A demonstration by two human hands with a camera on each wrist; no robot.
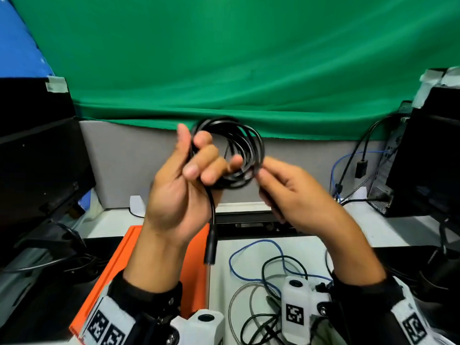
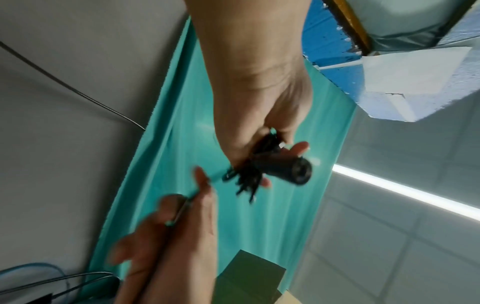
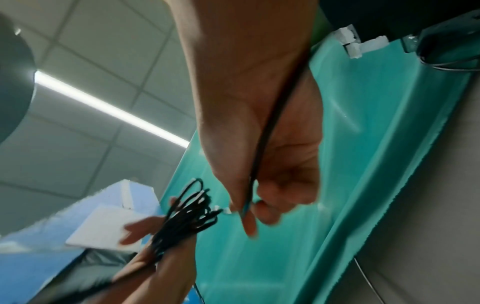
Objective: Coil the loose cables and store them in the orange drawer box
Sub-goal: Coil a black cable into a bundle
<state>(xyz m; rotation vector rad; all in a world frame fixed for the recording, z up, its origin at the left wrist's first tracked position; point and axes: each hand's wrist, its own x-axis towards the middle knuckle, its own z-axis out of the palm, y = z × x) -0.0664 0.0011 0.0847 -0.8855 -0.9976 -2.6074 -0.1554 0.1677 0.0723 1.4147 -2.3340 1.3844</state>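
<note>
A black cable wound into several loops (image 1: 236, 150) is held up in front of the green backdrop. My left hand (image 1: 189, 175) grips the left side of the coil, fingers curled through the loops; its thick black plug end (image 1: 210, 247) hangs down past the palm. My right hand (image 1: 281, 185) pinches the cable's free strand at the coil's right edge, and the strand (image 3: 272, 115) runs back along that palm. The orange drawer box (image 1: 119, 267) lies on the desk below my left forearm. Loose blue (image 1: 251, 247), black (image 1: 286, 262) and braided grey (image 1: 239, 297) cables lie tangled on the desk.
Black monitors stand at the left (image 1: 37, 165) and right (image 1: 428, 158). A grey partition (image 1: 124, 158) and green cloth (image 1: 224, 58) close off the back. More cables hang by the computer case at the right (image 1: 353, 165).
</note>
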